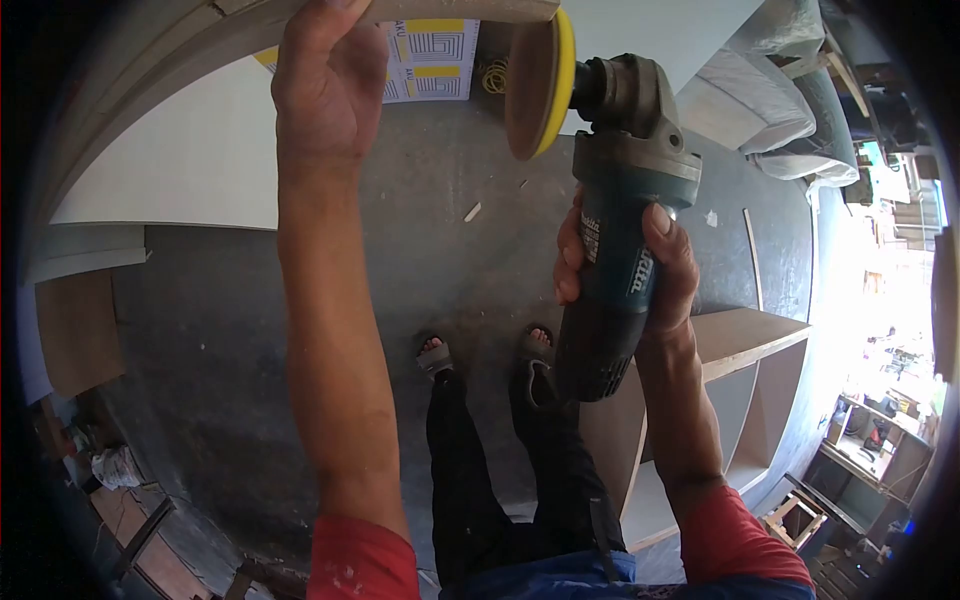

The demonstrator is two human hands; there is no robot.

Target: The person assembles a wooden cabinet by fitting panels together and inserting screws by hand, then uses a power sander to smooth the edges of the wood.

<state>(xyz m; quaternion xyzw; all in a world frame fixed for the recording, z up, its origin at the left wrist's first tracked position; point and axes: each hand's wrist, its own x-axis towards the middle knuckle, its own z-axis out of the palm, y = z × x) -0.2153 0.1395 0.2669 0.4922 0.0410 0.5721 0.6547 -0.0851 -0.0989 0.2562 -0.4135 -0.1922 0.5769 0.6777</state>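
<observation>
My right hand (665, 255) is wrapped around the dark green body of an angle grinder (625, 240), its head pointing up and away from me. A sanding disc (530, 90) with a yellow backing pad is fitted to the grinder. The top of the disc meets the end of a wooden strip (465, 10) at the upper edge of the view. My left hand (335, 90) is raised to the left of the disc, closed on this strip, with its fingertips partly cut off by the frame.
Below the strip stands a white panel (190, 150) on the left, near a yellow-and-white printed sheet (430, 75). An open wooden cabinet frame (750, 335) is by my right forearm. Plastic-wrapped items (750, 95) are at upper right. Scraps lie on the grey floor (450, 250).
</observation>
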